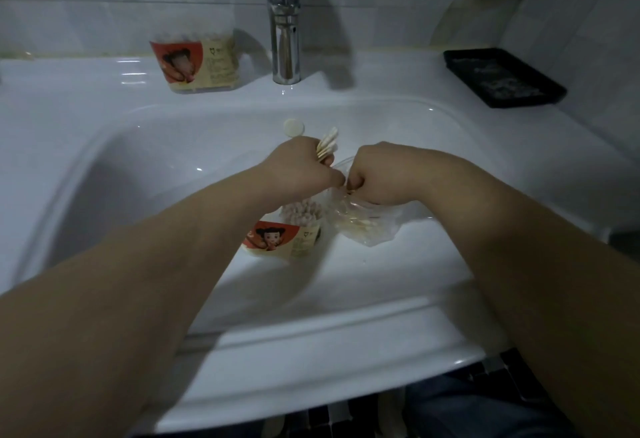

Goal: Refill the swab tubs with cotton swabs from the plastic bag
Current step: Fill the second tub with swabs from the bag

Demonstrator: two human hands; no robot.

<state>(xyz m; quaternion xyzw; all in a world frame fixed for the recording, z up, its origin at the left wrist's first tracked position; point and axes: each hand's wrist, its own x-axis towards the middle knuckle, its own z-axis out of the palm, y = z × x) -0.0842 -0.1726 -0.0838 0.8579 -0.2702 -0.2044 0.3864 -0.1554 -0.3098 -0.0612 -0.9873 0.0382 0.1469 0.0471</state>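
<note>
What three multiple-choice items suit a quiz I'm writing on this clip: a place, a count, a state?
1. The plastic bag lies: A in the basin; B on a shelf; C on the floor.
2. Swab tubs in view: A one; B two; C four.
3. The left hand: A flat and empty; B grips cotton swabs; C holds a towel.
Answers: A, the basin wall surrounds it; B, one behind the basin, one in it; B, swab tips poke from its fist.
</note>
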